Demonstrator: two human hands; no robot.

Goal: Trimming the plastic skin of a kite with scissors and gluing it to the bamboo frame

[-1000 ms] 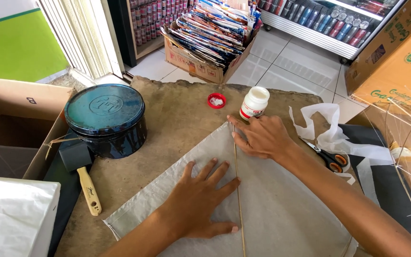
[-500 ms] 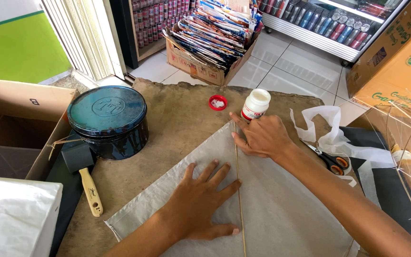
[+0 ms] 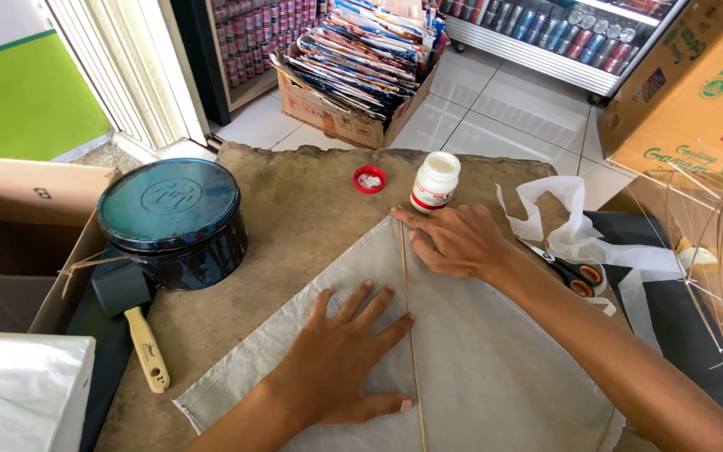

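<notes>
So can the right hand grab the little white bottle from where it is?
Probably yes. The right hand lies flat on the pale paper sheet, fingertips near the sheet's top corner. The white bottle stands upright just beyond them on the brown mat, with nothing between.

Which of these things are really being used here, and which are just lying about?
In use: left hand and right hand flat on the paper sheet, thin stick, glue bottle, red cap.
Lying about: round tin, scissors, brush, box of magazines.
</notes>
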